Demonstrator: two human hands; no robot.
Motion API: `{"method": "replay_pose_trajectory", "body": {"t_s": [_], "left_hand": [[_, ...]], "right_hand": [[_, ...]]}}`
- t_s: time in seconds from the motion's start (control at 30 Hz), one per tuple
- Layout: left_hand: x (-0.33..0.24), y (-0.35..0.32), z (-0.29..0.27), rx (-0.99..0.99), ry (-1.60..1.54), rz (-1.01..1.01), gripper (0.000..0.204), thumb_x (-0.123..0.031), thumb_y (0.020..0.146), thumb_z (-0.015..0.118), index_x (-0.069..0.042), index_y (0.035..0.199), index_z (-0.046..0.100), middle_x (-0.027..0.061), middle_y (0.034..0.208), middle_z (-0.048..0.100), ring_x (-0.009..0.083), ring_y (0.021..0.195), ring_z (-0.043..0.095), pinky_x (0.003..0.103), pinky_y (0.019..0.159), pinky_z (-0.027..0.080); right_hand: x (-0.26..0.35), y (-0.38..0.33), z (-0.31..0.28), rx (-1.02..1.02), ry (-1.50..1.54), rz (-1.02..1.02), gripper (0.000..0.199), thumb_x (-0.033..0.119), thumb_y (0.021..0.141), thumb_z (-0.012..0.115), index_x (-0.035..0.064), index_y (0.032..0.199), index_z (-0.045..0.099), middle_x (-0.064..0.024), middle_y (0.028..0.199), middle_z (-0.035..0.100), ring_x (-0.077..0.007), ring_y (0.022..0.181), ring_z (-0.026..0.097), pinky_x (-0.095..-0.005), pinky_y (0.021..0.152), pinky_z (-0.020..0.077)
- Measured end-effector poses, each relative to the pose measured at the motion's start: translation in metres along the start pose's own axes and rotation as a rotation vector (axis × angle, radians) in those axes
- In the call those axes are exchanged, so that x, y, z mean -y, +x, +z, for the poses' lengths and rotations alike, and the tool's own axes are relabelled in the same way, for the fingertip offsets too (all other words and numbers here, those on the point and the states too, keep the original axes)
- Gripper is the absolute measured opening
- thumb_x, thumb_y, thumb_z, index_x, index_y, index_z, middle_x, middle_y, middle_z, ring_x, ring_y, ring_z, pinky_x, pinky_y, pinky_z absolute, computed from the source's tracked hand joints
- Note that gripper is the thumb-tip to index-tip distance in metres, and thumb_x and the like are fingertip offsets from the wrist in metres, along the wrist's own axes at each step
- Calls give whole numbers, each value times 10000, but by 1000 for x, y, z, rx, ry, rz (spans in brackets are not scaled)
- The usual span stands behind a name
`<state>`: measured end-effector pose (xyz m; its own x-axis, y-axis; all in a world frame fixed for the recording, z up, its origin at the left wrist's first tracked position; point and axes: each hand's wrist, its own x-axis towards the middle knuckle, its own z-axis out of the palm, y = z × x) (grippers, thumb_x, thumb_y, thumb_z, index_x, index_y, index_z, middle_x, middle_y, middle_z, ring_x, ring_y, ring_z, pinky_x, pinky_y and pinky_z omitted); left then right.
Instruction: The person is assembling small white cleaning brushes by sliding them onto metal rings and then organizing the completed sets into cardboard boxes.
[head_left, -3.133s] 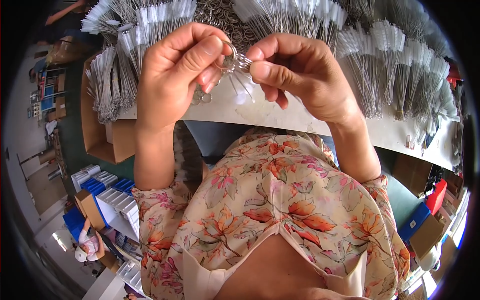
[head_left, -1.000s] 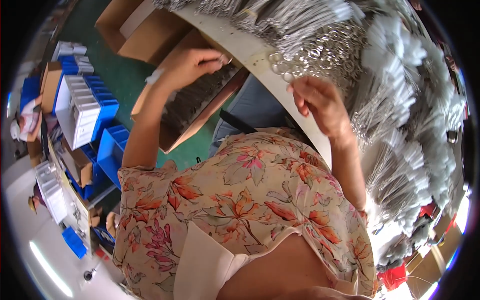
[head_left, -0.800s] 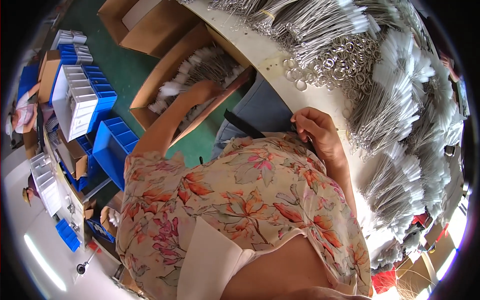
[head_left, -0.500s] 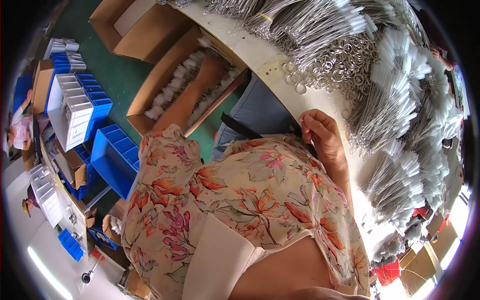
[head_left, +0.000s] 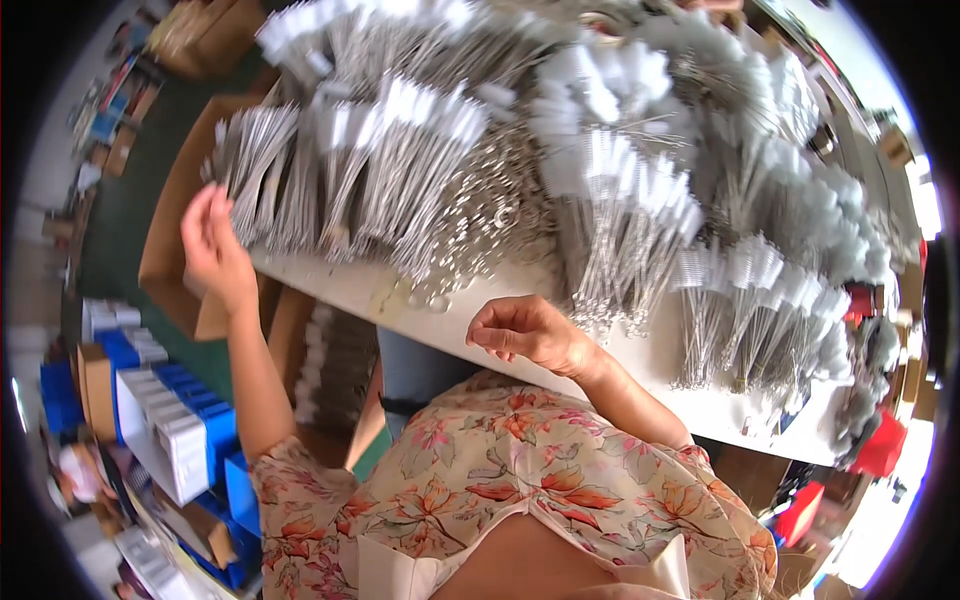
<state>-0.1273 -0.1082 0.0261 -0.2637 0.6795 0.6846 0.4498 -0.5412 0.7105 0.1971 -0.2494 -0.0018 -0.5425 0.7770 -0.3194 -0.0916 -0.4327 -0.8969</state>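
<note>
At the table's left edge my left hand (head_left: 213, 255) is open, its fingers stretched upward. The fingertips are beside the end bundle of thin wire brushes (head_left: 258, 165), which have white bristle tips and metal stems; whether they touch it I cannot tell. My right hand (head_left: 530, 335) hovers at the table's near edge with its fingers curled in and the thumb against them. Anything within those fingers is hidden. Beyond it lies a loose heap of metal rings (head_left: 470, 235), between the left brush bundles and another group of brushes (head_left: 610, 215).
Below the left table edge stand cardboard boxes (head_left: 165, 240), one holding more white-tipped brushes (head_left: 315, 365). Piled brushes (head_left: 800, 190) cover the table's right side. Blue and white bins (head_left: 165, 430) stand at the left, and red items (head_left: 880, 440) at the lower right.
My left hand has come up out of the box of brushes to the bundles on the table. The view has turned toward the table. My right hand stays curled at the table edge.
</note>
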Motion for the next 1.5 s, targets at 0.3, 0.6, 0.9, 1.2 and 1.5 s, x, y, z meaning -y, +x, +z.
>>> {"method": "replay_pose_trajectory", "body": {"t_s": [0.3, 0.6, 0.9, 1.2, 1.5], "left_hand": [[86, 141, 266, 736, 382, 223, 243, -254, 807, 611, -41, 923, 624, 111, 875, 654, 234, 819, 626, 326, 745, 475], [119, 135, 316, 810, 698, 141, 265, -326, 777, 595, -62, 789, 616, 137, 786, 630, 332, 766, 598, 406, 673, 456], [100, 138, 300, 768, 784, 44, 292, -343, 750, 540, -85, 813, 663, 147, 807, 634, 344, 774, 607, 388, 682, 470], [75, 147, 316, 479, -17, -212, 217, -248, 884, 500, -83, 1009, 568, 62, 884, 632, 133, 667, 610, 236, 535, 465], [21, 67, 343, 1202, 435, 254, 208, -213, 735, 664, -23, 738, 578, 133, 715, 614, 272, 691, 598, 348, 627, 454]], "right_hand": [[64, -85, -96, -554, -238, -251, 168, 169, 853, 581, 17, 915, 617, 20, 697, 557, -41, 606, 467, -194, 536, 384], [103, -73, -255, -996, -606, -226, 175, 138, 818, 564, 25, 921, 650, -27, 672, 614, -69, 580, 549, -227, 541, 475], [108, 28, -304, -958, -387, -35, 288, 281, 744, 700, 9, 826, 658, -13, 636, 575, -54, 491, 426, -207, 452, 330], [114, 45, -320, -1422, -375, -767, 234, 264, 715, 682, 50, 811, 686, -51, 685, 640, -109, 603, 564, -278, 570, 459], [189, -67, -302, -1500, -1046, -508, 114, 205, 884, 495, 97, 920, 495, -21, 651, 522, -118, 536, 477, -268, 454, 385]]}}
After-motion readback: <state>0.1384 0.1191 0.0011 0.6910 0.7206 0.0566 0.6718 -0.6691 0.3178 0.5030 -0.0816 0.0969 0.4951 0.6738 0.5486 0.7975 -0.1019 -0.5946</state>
